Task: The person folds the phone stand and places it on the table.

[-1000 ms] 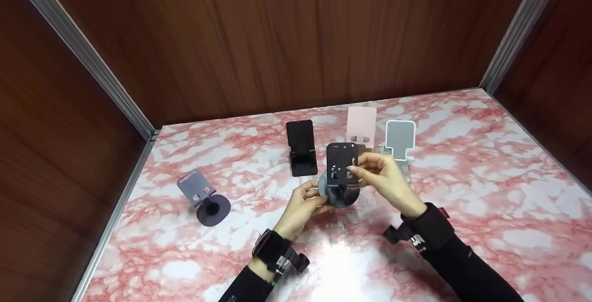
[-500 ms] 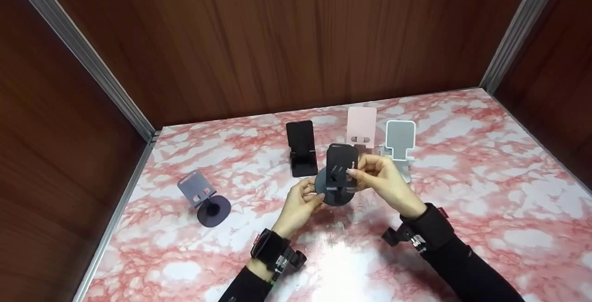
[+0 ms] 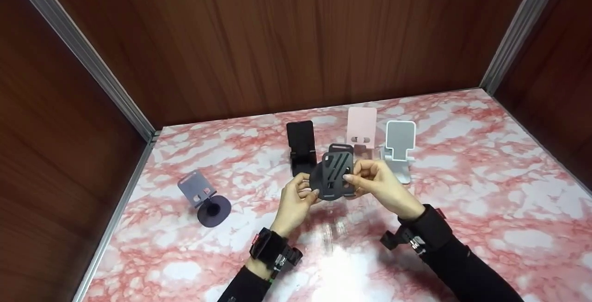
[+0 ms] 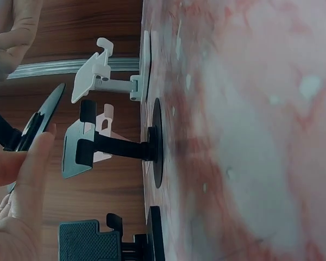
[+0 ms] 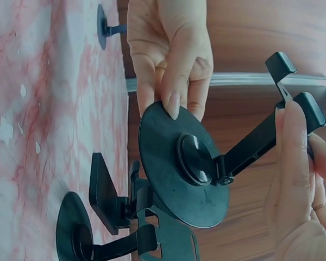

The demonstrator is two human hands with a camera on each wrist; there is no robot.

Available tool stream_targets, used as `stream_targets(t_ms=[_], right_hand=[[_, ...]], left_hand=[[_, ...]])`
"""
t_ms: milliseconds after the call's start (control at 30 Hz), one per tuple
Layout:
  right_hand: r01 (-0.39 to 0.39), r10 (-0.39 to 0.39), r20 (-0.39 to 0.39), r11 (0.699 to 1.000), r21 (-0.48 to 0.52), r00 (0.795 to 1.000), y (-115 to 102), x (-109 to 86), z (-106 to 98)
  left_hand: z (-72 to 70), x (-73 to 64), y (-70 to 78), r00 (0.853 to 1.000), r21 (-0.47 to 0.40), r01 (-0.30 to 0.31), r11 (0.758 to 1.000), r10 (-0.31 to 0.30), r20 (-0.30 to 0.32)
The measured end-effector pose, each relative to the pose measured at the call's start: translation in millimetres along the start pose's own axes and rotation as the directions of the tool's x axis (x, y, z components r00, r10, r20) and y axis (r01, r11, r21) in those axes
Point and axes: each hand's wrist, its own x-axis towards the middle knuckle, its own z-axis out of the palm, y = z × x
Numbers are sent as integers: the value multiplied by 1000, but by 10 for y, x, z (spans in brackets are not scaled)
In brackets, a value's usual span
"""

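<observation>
A black phone stand with a round base (image 5: 171, 168) is held in the air between both hands. My left hand (image 3: 293, 202) pinches the rim of that base between thumb and fingers. My right hand (image 3: 381, 186) grips the side of the slotted back plate (image 3: 336, 170). The hinged arm (image 5: 247, 147) links base and plate, bent at an angle. Behind the held stand, a second dark round-based stand (image 4: 76, 149) stands on the table; in the head view it is mostly hidden.
Across the marbled table (image 3: 259, 269) stand a purple round-based stand (image 3: 203, 195) at left, a black rectangular stand (image 3: 301, 142), a pink stand (image 3: 362, 126) and a white-and-grey stand (image 3: 400, 142). Wood-grain walls (image 3: 277, 38) close off the back and sides.
The held stand has turned and tilted, its base shifting left and its slotted plate showing differently. My left hand has moved slightly left and away; the right has barely moved.
</observation>
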Motion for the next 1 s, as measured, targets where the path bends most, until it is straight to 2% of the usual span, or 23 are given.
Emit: stream_targets(t_ms=[200, 467, 600, 800, 1000], right_hand=[[-36, 36, 36, 999, -5, 999, 9, -5, -2], [-94, 90, 103, 995, 35, 991, 48, 9, -16], [-103, 92, 150, 992, 70, 984, 75, 17, -30], [-137, 118, 178, 986, 94, 977, 97, 15, -31], [-171, 143, 225, 979, 109, 964, 114, -1, -4]], left_hand=[[-23, 3, -11, 998, 45, -62, 997, 63, -16], [-49, 19, -20, 985, 130, -151, 980, 160, -60], [-60, 21, -10, 975, 182, -196, 964, 212, -71], [-69, 25, -16, 960, 221, -240, 945, 265, -89], [-73, 18, -11, 932, 259, -316, 913, 349, -92]])
